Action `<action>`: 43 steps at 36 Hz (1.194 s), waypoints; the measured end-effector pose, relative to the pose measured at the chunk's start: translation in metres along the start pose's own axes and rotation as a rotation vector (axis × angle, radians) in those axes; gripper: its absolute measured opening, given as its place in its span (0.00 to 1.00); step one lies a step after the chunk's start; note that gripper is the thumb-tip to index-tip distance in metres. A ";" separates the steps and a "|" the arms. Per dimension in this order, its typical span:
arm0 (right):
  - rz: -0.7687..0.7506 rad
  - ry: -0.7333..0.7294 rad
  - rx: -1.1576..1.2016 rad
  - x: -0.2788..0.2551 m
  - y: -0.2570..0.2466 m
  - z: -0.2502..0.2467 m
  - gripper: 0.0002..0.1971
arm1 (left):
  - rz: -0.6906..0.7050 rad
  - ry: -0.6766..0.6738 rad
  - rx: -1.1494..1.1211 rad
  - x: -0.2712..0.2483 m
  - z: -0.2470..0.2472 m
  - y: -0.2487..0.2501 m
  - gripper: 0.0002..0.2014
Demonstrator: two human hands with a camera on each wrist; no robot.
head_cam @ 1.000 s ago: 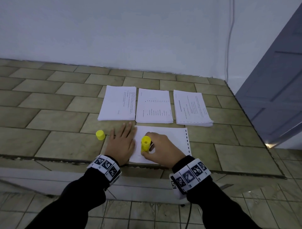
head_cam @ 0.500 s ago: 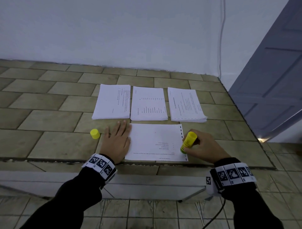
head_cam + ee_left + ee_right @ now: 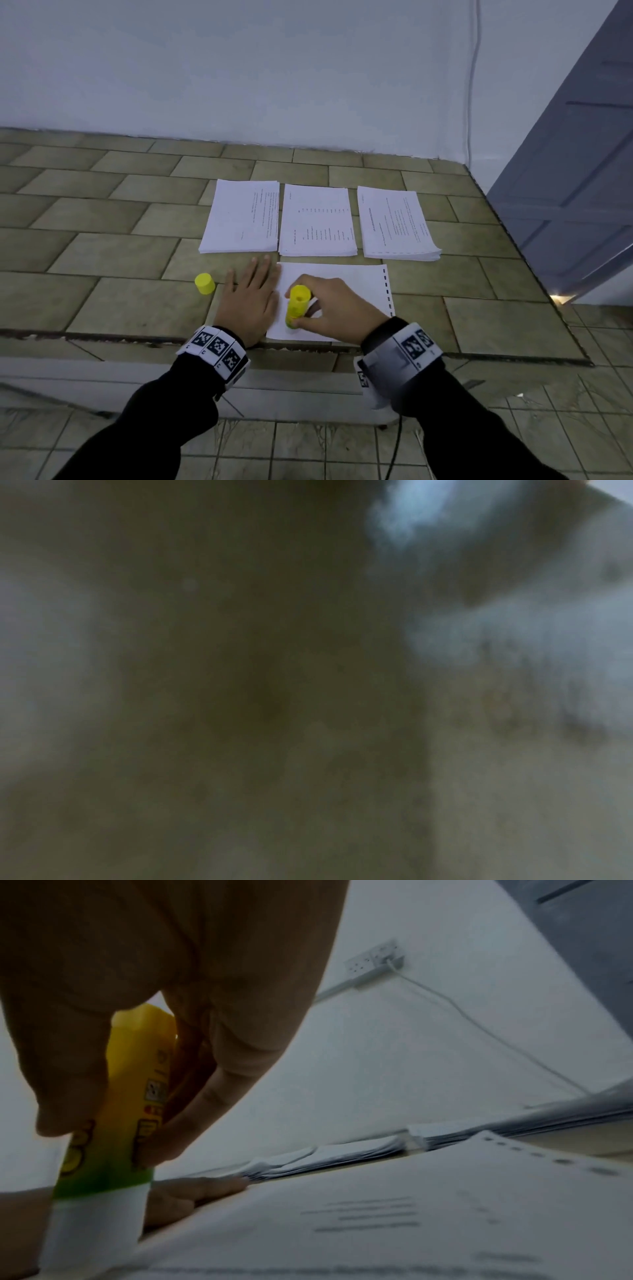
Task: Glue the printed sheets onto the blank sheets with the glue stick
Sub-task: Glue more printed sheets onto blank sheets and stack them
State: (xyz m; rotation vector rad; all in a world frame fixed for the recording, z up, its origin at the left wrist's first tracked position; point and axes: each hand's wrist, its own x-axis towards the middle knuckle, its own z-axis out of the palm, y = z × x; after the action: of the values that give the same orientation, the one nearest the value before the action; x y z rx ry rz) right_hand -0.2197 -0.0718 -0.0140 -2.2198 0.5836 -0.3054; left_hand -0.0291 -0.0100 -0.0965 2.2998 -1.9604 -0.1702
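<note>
Beige tiles cover the counter [image 3: 102,253], which runs up against a pale wall [image 3: 239,68], with a grey-blue door [image 3: 565,171] at the right. Three stacks of printed sheets sit side by side toward the wall: a left stack [image 3: 241,217], a middle stack [image 3: 317,222] and a right stack [image 3: 394,222]; their print is too small to read. One single sheet [image 3: 359,284] lies nearer the counter's front edge, with a row of dark dashes along its right side and a few blurred lines of text that show in the right wrist view. The left hand [image 3: 250,301] lies flat with fingers straight, pressing on the sheet's left edge. The right hand [image 3: 329,308] grips one glue stick [image 3: 297,305] by its yellow barrel, holding it nearly upright with its lower end on the near left part of the sheet. From the right wrist view the glue stick [image 3: 113,1123] shows a yellow body, a green band and a white base, and its label lettering cannot be read. One yellow cap [image 3: 205,283] stands on the tiles just left of the left hand. A white socket strip [image 3: 375,961] with a cable hangs on the wall. The left wrist view is dark and blurred.
</note>
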 end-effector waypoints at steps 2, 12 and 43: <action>-0.027 -0.039 -0.035 0.008 -0.003 0.005 0.13 | 0.007 -0.011 0.007 0.000 0.001 -0.001 0.38; 0.059 -0.048 -0.115 0.053 -0.005 -0.016 0.14 | 0.006 -0.017 0.007 -0.002 -0.004 0.000 0.38; 0.068 0.091 0.036 -0.041 0.029 -0.028 0.10 | -0.052 -0.044 0.066 -0.001 -0.007 0.005 0.62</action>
State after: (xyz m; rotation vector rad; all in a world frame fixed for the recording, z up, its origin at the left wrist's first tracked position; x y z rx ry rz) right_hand -0.2747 -0.0859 -0.0190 -2.1551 0.6959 -0.3799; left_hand -0.0335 -0.0101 -0.0892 2.4094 -1.9567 -0.1638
